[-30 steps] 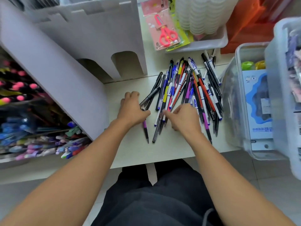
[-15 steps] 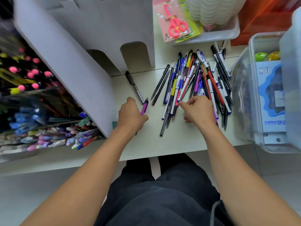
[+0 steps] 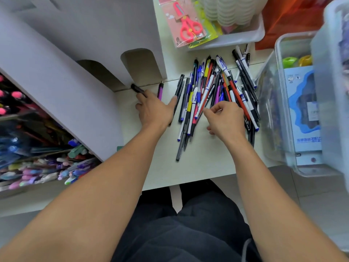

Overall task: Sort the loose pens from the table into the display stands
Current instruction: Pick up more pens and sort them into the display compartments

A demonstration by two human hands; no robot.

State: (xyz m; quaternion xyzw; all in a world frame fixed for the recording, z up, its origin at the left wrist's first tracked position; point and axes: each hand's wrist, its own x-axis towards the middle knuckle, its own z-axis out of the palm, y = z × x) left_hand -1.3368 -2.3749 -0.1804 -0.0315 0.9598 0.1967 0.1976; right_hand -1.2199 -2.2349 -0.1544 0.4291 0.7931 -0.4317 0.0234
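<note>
The left hand (image 3: 154,108) lies palm down on the bench (image 3: 204,163), its fingers spread and fairly straight. A black pen (image 3: 138,89) runs out from under its fingertips toward the foot of the white display stand (image 3: 62,87), and a purple pen (image 3: 160,91) lies just beyond the knuckles; whether the hand presses either pen cannot be told.

To its right, the right hand (image 3: 225,118) hovers over the near edge of the heap of pens (image 3: 213,93), with the thumb and forefinger brought close together at the tip of a red and white pen (image 3: 204,99). The grip itself is too small to make out, so it cannot be told whether the fingers pinch it or only touch it.

The heap spreads out beyond and to the right of that hand, with several dark pens reaching toward the bench's near edge between the two forearms. To the left of the left forearm, the stand's open side shows rows of coloured pens (image 3: 47,163) already stored. Beyond the heap lies a pack of pink scissors (image 3: 187,25) leaning on a white tray (image 3: 243,35). A clear bin (image 3: 279,103) stands right of the right hand.
</note>
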